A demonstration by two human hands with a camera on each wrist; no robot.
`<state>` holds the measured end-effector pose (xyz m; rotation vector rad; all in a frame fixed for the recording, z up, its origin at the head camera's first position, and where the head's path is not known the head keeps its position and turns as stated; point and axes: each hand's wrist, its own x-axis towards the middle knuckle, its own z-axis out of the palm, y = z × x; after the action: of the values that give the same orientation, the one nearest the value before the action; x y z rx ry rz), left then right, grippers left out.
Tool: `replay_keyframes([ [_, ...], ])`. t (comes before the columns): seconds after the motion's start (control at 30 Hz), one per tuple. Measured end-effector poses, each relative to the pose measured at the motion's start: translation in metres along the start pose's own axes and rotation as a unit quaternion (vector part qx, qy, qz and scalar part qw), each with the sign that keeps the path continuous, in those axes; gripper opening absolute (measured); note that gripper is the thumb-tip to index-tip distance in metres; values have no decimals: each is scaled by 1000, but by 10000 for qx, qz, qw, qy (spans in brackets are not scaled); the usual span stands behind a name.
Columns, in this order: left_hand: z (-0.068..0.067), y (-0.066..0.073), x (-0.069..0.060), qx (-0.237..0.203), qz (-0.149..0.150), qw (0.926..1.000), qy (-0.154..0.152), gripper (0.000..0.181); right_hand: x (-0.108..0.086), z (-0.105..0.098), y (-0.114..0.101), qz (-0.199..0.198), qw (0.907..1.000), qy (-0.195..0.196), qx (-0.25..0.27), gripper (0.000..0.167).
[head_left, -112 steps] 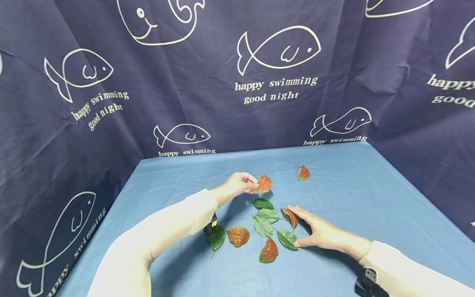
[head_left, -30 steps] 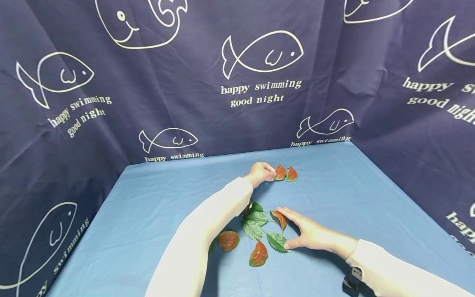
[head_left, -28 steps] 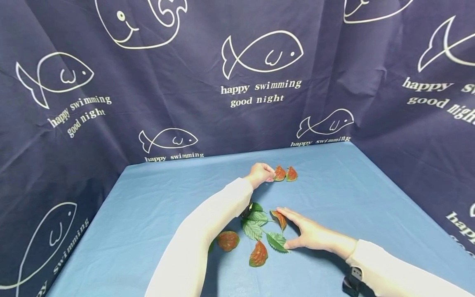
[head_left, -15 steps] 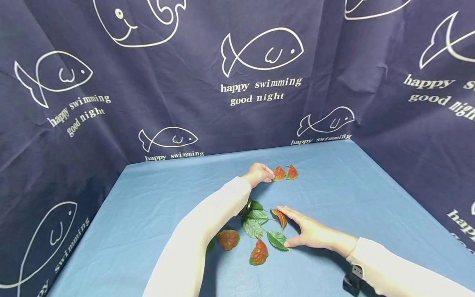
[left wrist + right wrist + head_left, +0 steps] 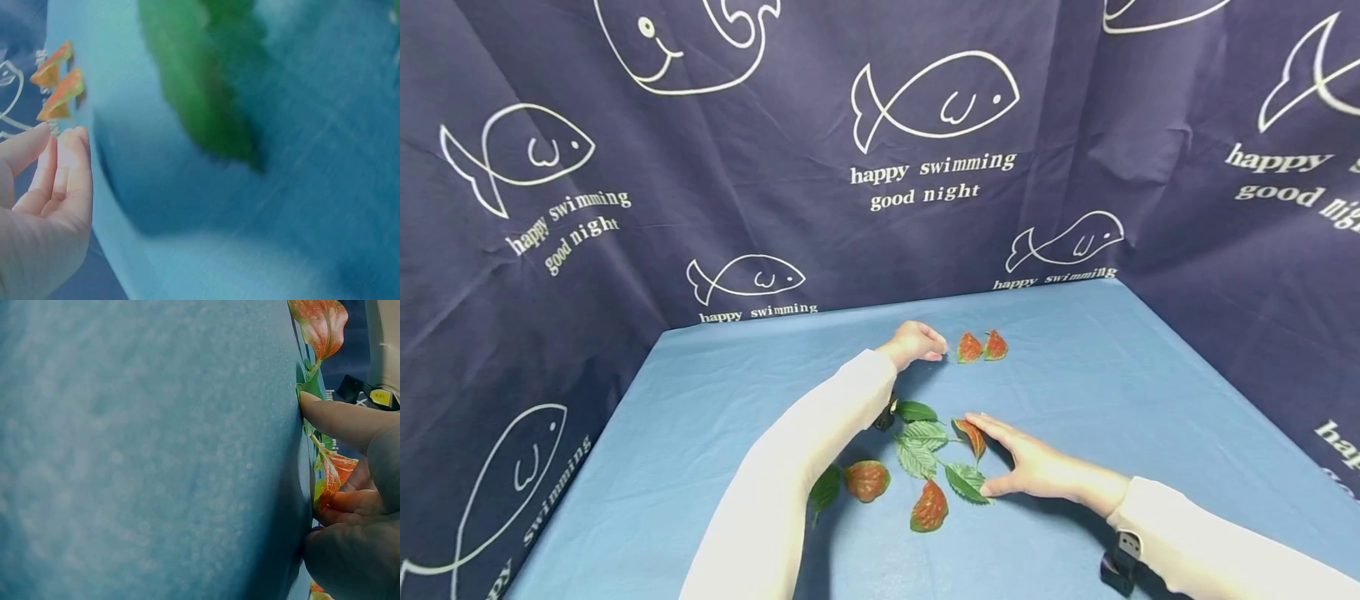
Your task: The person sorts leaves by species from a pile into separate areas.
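My left hand (image 5: 919, 342) is just left of two red-orange leaves, the nearer leaf (image 5: 969, 347) and the farther leaf (image 5: 996, 345), which lie side by side at the back of the table. Its fingers are loosely bent with nothing between them; in the left wrist view a small gap separates the fingertips from the leaves. My right hand (image 5: 1037, 467) rests with thumb and fingers spread apart. The thumb touches a green leaf (image 5: 967, 482), and the fingers lie against a curled red leaf (image 5: 972, 437), as the right wrist view also shows.
Overlapping pale green leaves (image 5: 919, 450) and a dark green leaf (image 5: 916, 412) lie in the middle. Nearer are a red leaf (image 5: 929, 507), another red leaf (image 5: 867, 481) and a green leaf (image 5: 826, 490) partly behind the left sleeve. Blue cloth covers the table (image 5: 1037, 550); fish-print curtains (image 5: 775, 200) surround it.
My left hand carried a red leaf back and rightward, set it beside the other one at the back, then let go and drew slightly left. The right hand has kept its place.
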<state>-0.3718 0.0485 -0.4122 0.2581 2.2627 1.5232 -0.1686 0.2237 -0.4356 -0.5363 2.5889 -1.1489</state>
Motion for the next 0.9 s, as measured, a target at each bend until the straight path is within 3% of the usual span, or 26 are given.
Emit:
replay_keyframes([
  [0.27,-30,2,2,-381,-44,9992,152,19,2,1,0,-113,9999,-21,-17,97],
  [0.5,-39,3,-4,-493,-92,9987,-115,27,0,0,1,-78,10000,8,-13,98],
  [0.77,-57,2,-14,-115,-106,9989,-441,32,0,0,2,-79,10000,2,6,98],
  [0.9,-67,0,-17,-77,-147,9991,-392,33,0,-1,1,-78,10000,-16,5,98],
])
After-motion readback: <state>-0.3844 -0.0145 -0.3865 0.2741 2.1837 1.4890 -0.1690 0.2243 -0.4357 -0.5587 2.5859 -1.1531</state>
